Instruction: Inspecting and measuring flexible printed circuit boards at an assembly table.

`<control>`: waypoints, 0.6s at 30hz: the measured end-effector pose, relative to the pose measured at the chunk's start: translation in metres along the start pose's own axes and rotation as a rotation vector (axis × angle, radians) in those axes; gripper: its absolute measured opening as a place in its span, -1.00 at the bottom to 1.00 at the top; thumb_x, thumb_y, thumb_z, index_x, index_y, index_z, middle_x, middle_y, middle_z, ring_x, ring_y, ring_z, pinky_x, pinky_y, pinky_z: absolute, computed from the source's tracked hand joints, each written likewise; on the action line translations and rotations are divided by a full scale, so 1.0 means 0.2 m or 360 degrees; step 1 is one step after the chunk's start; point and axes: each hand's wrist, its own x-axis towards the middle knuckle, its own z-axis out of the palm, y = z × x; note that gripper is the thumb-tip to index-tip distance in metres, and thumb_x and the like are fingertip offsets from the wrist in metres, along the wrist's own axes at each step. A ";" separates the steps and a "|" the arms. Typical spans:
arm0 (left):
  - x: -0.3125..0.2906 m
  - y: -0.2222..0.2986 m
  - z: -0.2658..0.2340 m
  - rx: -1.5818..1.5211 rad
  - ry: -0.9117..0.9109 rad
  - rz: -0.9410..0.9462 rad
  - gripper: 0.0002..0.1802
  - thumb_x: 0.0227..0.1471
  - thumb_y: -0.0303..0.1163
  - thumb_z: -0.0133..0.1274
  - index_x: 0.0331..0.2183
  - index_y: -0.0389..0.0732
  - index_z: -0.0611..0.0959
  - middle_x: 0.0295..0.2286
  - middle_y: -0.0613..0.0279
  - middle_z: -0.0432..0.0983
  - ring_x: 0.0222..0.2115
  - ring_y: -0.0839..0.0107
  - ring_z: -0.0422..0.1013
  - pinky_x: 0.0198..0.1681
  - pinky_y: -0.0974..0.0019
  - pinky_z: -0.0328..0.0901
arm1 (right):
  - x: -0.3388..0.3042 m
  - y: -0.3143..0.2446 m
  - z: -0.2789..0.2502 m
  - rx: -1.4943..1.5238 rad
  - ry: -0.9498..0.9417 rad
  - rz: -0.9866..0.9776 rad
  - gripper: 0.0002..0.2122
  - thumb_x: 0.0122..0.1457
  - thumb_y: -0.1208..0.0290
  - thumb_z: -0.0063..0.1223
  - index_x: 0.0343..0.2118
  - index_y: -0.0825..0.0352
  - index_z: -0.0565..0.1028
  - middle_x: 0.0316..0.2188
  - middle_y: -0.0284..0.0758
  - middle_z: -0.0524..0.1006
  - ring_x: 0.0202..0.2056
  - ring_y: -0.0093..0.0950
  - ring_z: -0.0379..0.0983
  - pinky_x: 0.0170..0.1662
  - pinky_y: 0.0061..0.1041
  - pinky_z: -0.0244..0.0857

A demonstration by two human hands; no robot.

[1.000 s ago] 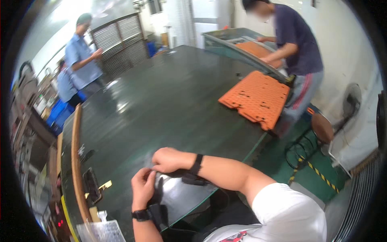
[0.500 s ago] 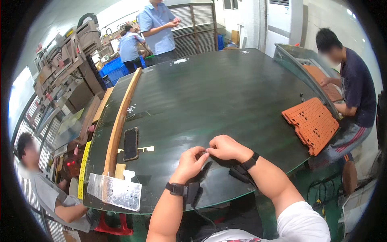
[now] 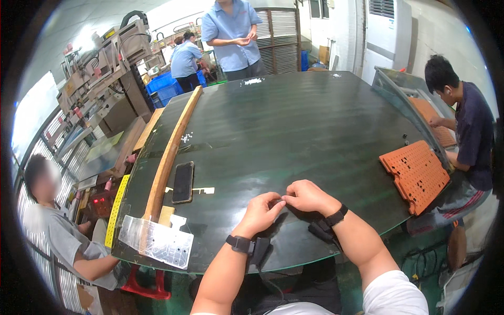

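Observation:
My left hand (image 3: pixel 262 212) and my right hand (image 3: pixel 311 197) meet over the near part of a dark green table (image 3: pixel 294 126). Thumb and fingers of each are pinched together, and the fingertips of the two hands touch or nearly touch. Whatever lies between them is too small or hidden to make out. Both wrists wear black straps with dark modules. Left of my hands a phone (image 3: pixel 183 182) lies face up, with a thin pale yellow strip (image 3: pixel 203 190) beside it.
A long wooden bar (image 3: pixel 170 152) runs along the table's left side, a printed clear sheet (image 3: pixel 157 242) over its near end. Small white pieces (image 3: pixel 186 137) lie beside it. An orange perforated panel (image 3: pixel 417 176) rests at the right edge, near a seated co-worker (image 3: pixel 472 121). Others work around.
The whole view has shifted, so the table and things on it appear further right. My hands keep the same pinched pose, fingertips together.

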 end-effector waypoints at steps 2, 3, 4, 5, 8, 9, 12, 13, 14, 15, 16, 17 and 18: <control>0.00 -0.03 -0.01 0.0021 0.0030 0.0006 -0.71 -0.02 -0.33 0.07 -0.30 -0.36 0.56 -0.50 0.14 0.52 -0.51 0.48 0.40 -0.42 0.41 0.31 | 0.02 -0.01 0.01 0.0009 -0.0019 0.0001 -0.74 -0.03 0.27 0.03 -0.60 0.41 0.48 -0.60 -0.07 0.45 -0.47 -0.13 0.42 -0.39 -0.27 0.26; -0.01 -0.04 -0.01 0.0040 0.0053 0.0026 -0.71 -0.02 -0.32 0.07 -0.30 -0.36 0.56 -0.50 0.12 0.52 -0.51 0.47 0.41 -0.41 0.40 0.31 | 0.03 -0.03 0.01 0.0009 -0.0025 0.0009 -0.74 -0.03 0.26 0.03 -0.60 0.41 0.48 -0.59 -0.07 0.46 -0.46 -0.12 0.42 -0.38 -0.27 0.27; -0.01 -0.05 -0.03 0.0064 0.0037 -0.0018 -0.70 -0.02 -0.31 0.07 -0.31 -0.37 0.56 -0.48 0.07 0.53 -0.48 0.41 0.44 -0.38 0.36 0.33 | 0.04 -0.03 0.02 -0.0052 -0.0025 -0.0056 -0.74 -0.02 0.25 0.02 -0.59 0.41 0.48 -0.58 -0.06 0.46 -0.44 -0.11 0.42 -0.38 -0.26 0.27; -0.03 -0.07 -0.04 0.0134 0.0068 0.0092 -0.69 -0.01 -0.29 0.06 -0.32 -0.37 0.56 -0.46 0.02 0.53 -0.46 0.34 0.46 -0.36 0.32 0.33 | 0.05 -0.05 0.03 -0.0069 -0.0062 -0.0103 -0.74 -0.02 0.25 0.02 -0.58 0.40 0.49 -0.57 -0.05 0.46 -0.43 -0.10 0.42 -0.39 -0.24 0.27; -0.04 -0.08 -0.01 0.0144 0.0139 0.0140 -0.72 -0.03 -0.26 0.05 -0.35 -0.30 0.58 -0.49 0.00 0.51 -0.47 0.28 0.45 -0.38 0.26 0.32 | 0.01 -0.08 0.04 -0.0039 -0.0075 -0.0069 -0.71 -0.02 0.22 0.04 -0.60 0.42 0.46 -0.59 -0.04 0.43 -0.49 -0.11 0.40 -0.44 -0.26 0.24; -0.05 -0.09 -0.01 0.0102 0.0108 0.0141 -0.72 -0.05 -0.24 0.05 -0.39 -0.29 0.58 -0.50 -0.02 0.50 -0.47 0.24 0.45 -0.40 0.24 0.31 | 0.00 -0.09 0.04 -0.0053 -0.0013 -0.0172 -0.69 -0.02 0.22 0.04 -0.61 0.44 0.44 -0.62 -0.05 0.40 -0.51 -0.12 0.38 -0.46 -0.27 0.22; -0.02 -0.07 0.03 -0.0091 0.0176 0.0216 -0.72 -0.09 -0.27 0.04 -0.41 -0.31 0.57 -0.48 -0.06 0.50 -0.42 0.12 0.45 -0.38 0.21 0.30 | -0.03 -0.04 0.03 0.0003 0.0051 -0.0160 -0.69 -0.07 0.30 0.08 -0.67 0.50 0.35 -0.69 -0.05 0.30 -0.63 -0.32 0.29 -0.55 -0.36 0.11; -0.01 -0.07 0.04 -0.0139 0.0275 0.0309 -0.72 -0.13 -0.29 0.05 -0.42 -0.33 0.57 -0.48 -0.06 0.49 -0.42 0.12 0.45 -0.36 0.22 0.31 | -0.04 -0.06 0.01 -0.0037 0.0063 -0.0127 -0.68 -0.05 0.33 0.09 -0.68 0.51 0.31 -0.73 -0.10 0.25 -0.65 -0.45 0.20 -0.57 -0.41 0.07; 0.01 -0.07 0.06 -0.0173 0.0316 0.0294 -0.73 -0.15 -0.31 0.06 -0.43 -0.34 0.57 -0.48 -0.05 0.49 -0.43 0.13 0.44 -0.36 0.23 0.31 | -0.05 -0.03 -0.01 0.0029 0.0076 -0.0117 -0.68 -0.04 0.36 0.07 -0.68 0.52 0.29 -0.75 -0.12 0.22 -0.66 -0.48 0.17 -0.58 -0.42 0.04; 0.02 -0.06 0.07 -0.0212 0.0342 0.0285 -0.74 -0.18 -0.32 0.08 -0.45 -0.34 0.58 -0.49 -0.04 0.49 -0.44 0.14 0.44 -0.36 0.24 0.31 | -0.06 0.00 0.00 0.0094 0.0095 -0.0091 -0.68 -0.02 0.38 0.06 -0.69 0.52 0.27 -0.76 -0.15 0.20 -0.66 -0.51 0.13 -0.58 -0.43 0.02; 0.01 -0.05 0.06 -0.0227 0.0364 0.0244 -0.75 -0.19 -0.34 0.08 -0.46 -0.34 0.58 -0.50 -0.03 0.49 -0.45 0.15 0.44 -0.37 0.25 0.31 | -0.05 0.02 0.00 0.0100 0.0049 -0.0133 -0.68 -0.02 0.38 0.06 -0.69 0.52 0.27 -0.76 -0.15 0.20 -0.66 -0.51 0.13 -0.58 -0.43 0.02; -0.01 -0.05 0.04 -0.0235 0.0392 0.0200 -0.76 -0.20 -0.36 0.09 -0.47 -0.34 0.58 -0.51 -0.02 0.49 -0.46 0.17 0.44 -0.38 0.27 0.31 | -0.02 0.04 0.03 0.0110 0.0046 -0.0140 -0.68 0.01 0.40 0.05 -0.69 0.52 0.25 -0.76 -0.18 0.17 -0.65 -0.52 0.09 -0.59 -0.42 0.00; -0.02 -0.06 0.03 -0.0265 0.0440 0.0196 -0.78 -0.22 -0.38 0.09 -0.48 -0.35 0.57 -0.52 -0.01 0.49 -0.47 0.18 0.44 -0.39 0.28 0.31 | 0.00 0.05 0.04 0.0116 0.0053 -0.0139 -0.68 0.03 0.41 0.03 -0.70 0.52 0.24 -0.77 -0.21 0.14 -0.65 -0.54 0.05 -0.59 -0.42 -0.02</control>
